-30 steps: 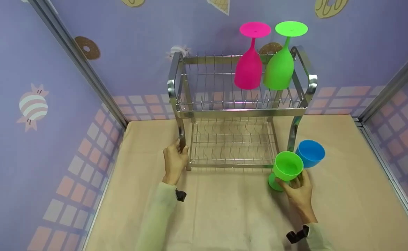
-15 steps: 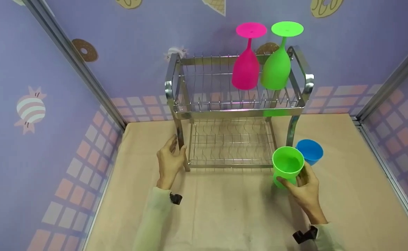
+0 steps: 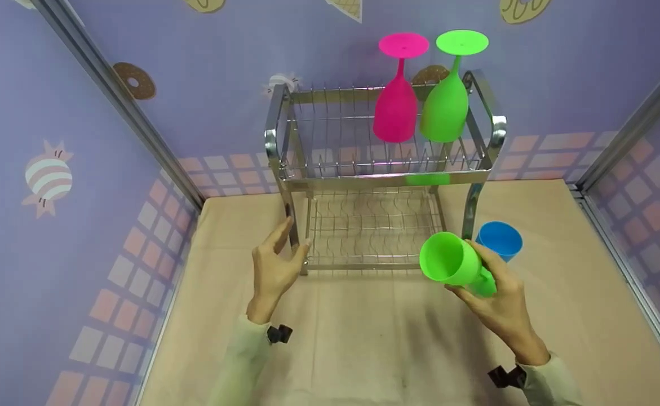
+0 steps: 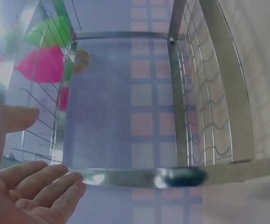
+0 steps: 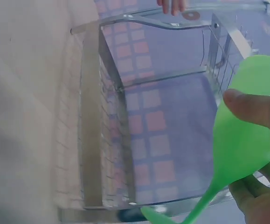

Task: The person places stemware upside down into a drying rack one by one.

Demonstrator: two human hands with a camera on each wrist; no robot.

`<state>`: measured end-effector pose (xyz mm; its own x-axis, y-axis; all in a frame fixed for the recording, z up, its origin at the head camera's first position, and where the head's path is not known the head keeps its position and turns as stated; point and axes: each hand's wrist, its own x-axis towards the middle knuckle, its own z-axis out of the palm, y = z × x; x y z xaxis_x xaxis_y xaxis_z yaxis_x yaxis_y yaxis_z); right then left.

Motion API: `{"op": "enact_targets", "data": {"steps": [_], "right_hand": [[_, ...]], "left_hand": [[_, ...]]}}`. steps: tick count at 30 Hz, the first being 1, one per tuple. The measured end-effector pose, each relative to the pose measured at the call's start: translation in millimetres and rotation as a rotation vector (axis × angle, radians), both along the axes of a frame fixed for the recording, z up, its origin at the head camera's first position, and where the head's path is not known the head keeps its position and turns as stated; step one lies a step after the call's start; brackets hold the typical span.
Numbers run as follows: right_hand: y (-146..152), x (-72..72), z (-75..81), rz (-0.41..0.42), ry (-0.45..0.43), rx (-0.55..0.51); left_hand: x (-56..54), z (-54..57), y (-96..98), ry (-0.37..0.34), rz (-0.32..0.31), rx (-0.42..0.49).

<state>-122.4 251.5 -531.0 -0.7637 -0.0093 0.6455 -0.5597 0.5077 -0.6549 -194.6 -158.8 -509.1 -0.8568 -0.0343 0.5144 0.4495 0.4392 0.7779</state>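
My right hand grips a green goblet by its bowl, off the table in front of the rack's right side. The goblet tilts, its mouth facing me and to the left; the right wrist view shows the thumb across the bowl and the stem pointing down. My left hand is beside the rack's front left leg, thumb and fingers spread, holding nothing. In the left wrist view its fingers lie close to the metal side bar. The two-tier metal dish rack carries an upside-down pink goblet and another green goblet on top.
A blue goblet stands on the table right of the rack, partly behind the right hand. The lower wire shelf sits close over the beige tablecloth. Patterned walls rise at the back and both sides, with metal frame posts in the corners.
The right hand has lifted the green goblet from the table and tipped its mouth toward me and leftward. The left hand has let go of the rack's leg and spread its fingers.
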Motion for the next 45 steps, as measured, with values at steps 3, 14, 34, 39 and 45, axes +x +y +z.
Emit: {"op": "enact_targets", "data": {"steps": [3,14,34,39,45], "right_hand": [[-3.8,1.9,12.3,-0.041,0.057,0.127],[-22.3,-2.8,24.6,-0.078,0.283,0.414],[-62.7,-9.0,17.1,-0.069,0.268,0.508],[-69.2,-9.3,16.3,-0.068,0.283,0.516],[-74.0,-7.3,16.9,-0.073,0.294,0.542]], "left_hand": [[7.6,3.1,8.3,-0.015,-0.052,-0.006],[19.0,0.0,36.0,0.101,-0.252,-0.051],[24.5,-3.5,93.1,-0.014,-0.518,-0.060],[23.1,-4.8,99.8,0.002,-0.561,-0.055],[21.9,-6.4,102.9,0.081,-0.550,-0.103]]}}
